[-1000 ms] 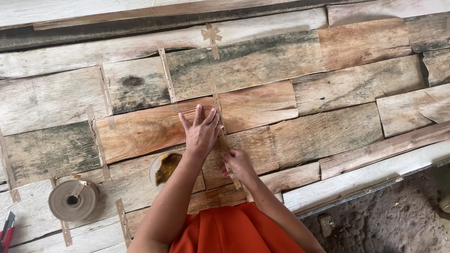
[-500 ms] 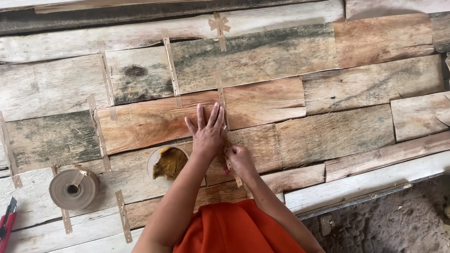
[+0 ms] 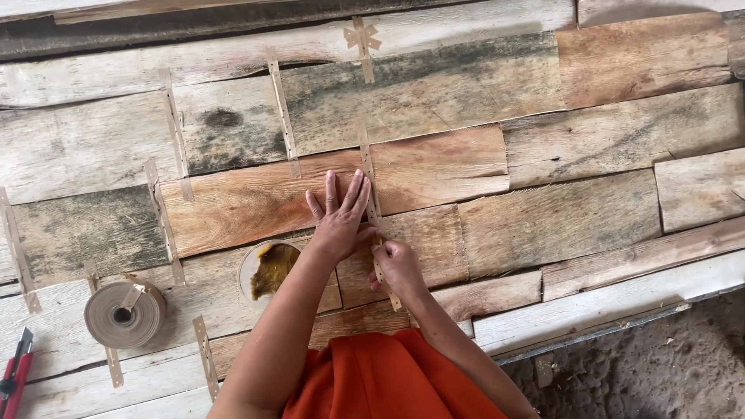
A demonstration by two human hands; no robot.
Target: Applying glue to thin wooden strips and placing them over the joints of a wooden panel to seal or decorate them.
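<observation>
My left hand point(image 3: 339, 218) lies flat, fingers spread, on an orange-brown veneer sheet point(image 3: 248, 203), right beside a narrow strip of brown paper tape point(image 3: 368, 167) that runs down over the seam between sheets. My right hand point(image 3: 397, 265) sits just below it with curled fingers pressing on the lower part of the same tape strip, whose end point(image 3: 392, 299) sticks out beneath the hand. Both hands touch the tape; neither lifts anything.
A small round dish of yellow-brown paste point(image 3: 268, 271) sits by my left forearm. A roll of brown paper tape point(image 3: 124, 314) lies at lower left, a red-handled cutter point(image 3: 15, 376) at the left edge. Other taped seams point(image 3: 174, 132) cross the veneer sheets. Dirt floor point(image 3: 660, 365) lies at lower right.
The view has shifted slightly. My right hand has slid a little along the tape strip; my left hand stays flat in the same place.
</observation>
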